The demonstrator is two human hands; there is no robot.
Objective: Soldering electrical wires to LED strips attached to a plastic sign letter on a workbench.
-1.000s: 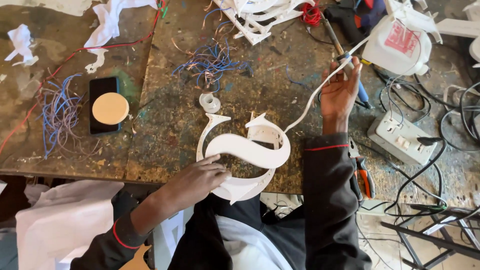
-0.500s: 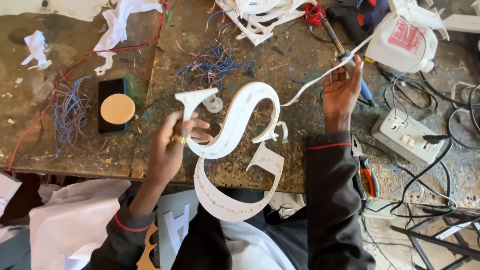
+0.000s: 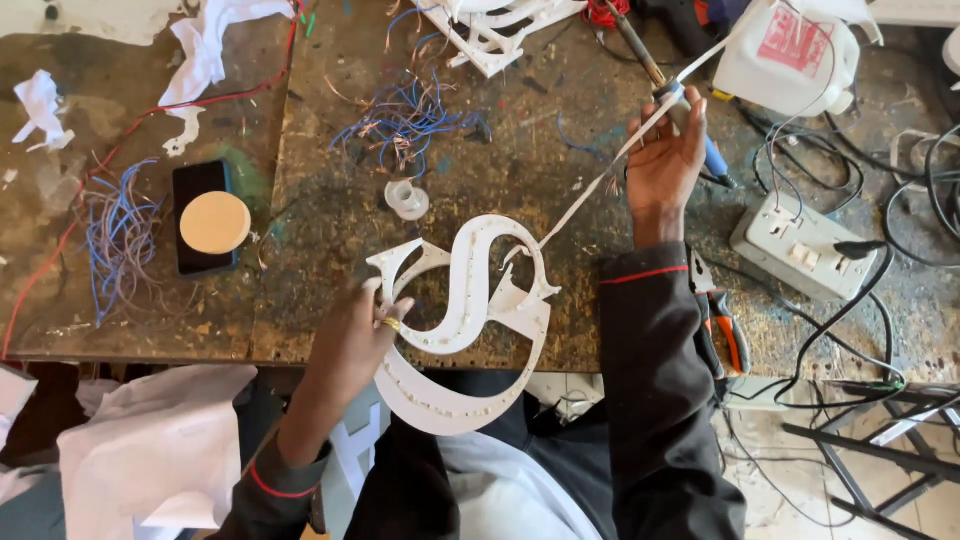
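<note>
Broadly, a scarred, paint-stained wooden desk fills the view, strewn with offcuts and wire. Over its near edge, at the middle, the person holds a large white S-shaped letter form with a curved white piece lined with small dots hanging below it toward the lap. A white plastic jug stands at the far right, and a white power strip lies to the right with black cables running off it. On the left, a black phone lies flat with a round tan disc on top of it. Blue wire scraps sit far of the letter, and a small clear tape ring lies just beyond it. Orange-handled pliers lie near the right sleeve. The left hand grips the letter's left end, its grip pinching the white edge. The right hand is raised further off, its grip pressed around a thin white strip that runs taut from the letter up to the far right, together with a blue-handled tool.
</note>
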